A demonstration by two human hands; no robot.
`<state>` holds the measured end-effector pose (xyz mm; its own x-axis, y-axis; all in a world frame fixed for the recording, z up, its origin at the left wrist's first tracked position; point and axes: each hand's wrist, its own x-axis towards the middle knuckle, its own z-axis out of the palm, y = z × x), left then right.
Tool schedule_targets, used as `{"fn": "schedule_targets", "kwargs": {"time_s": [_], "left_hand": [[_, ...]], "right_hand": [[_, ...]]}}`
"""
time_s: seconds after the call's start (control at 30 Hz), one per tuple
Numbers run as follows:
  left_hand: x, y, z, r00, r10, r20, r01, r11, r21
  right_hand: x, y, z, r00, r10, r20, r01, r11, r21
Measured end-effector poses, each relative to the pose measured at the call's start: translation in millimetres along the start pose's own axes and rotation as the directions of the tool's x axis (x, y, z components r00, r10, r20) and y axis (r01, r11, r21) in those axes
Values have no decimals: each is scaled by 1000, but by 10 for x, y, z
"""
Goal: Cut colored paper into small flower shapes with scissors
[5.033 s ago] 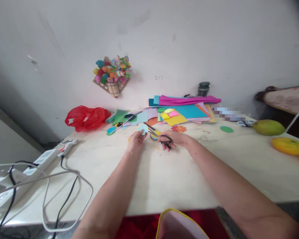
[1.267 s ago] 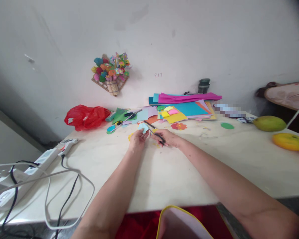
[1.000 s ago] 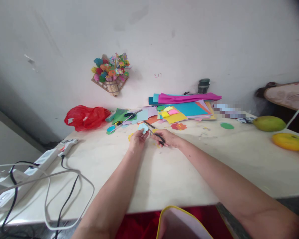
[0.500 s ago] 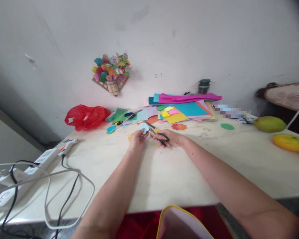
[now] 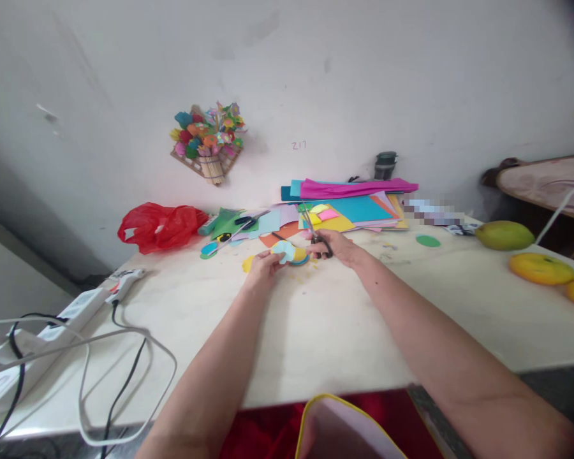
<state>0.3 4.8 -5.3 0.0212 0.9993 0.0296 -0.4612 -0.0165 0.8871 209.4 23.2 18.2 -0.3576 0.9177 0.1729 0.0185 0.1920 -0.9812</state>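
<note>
Between the fingers of my left hand (image 5: 264, 266) is a light blue paper cutout (image 5: 284, 250) with a wavy edge. Behind it lie yellow and blue round paper pieces, partly covered. My right hand (image 5: 337, 247) grips a pair of scissors (image 5: 310, 224) by its black handles, blades pointing up and away, apart from the cutout. Small yellow paper scraps (image 5: 300, 275) are scattered on the table below the hands. A yellow paper piece (image 5: 247, 263) sits just left of my left hand.
Coloured paper sheets (image 5: 356, 210) are stacked at the back, with a second pair of scissors (image 5: 249, 220) to their left. A red plastic bag (image 5: 157, 226) lies at back left. Mangoes (image 5: 541, 268) rest at right. A power strip (image 5: 43, 347) with cables occupies the left edge.
My right hand has drawn the scissors away from the cutout to the right, and their blades now point upward. The left hand still holds the blue cutout.
</note>
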Motion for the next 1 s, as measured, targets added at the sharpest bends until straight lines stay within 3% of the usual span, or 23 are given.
{"fn": "schedule_targets", "kwargs": {"time_s": [0.2,0.57,1.0], "left_hand": [[-45,-4,32,992,-77,96,67,992,107],[-27,-63,13,974,-148,171,95,954,285],[-31,-56,48,993,-32,109,21,994,106]], "right_hand": [[-17,-86,244,999,-30,-18,31,996,85],[26,-46,339,999,-41,3,41,998,39],[38,-7,513,964,-42,-261,84,985,152]]}}
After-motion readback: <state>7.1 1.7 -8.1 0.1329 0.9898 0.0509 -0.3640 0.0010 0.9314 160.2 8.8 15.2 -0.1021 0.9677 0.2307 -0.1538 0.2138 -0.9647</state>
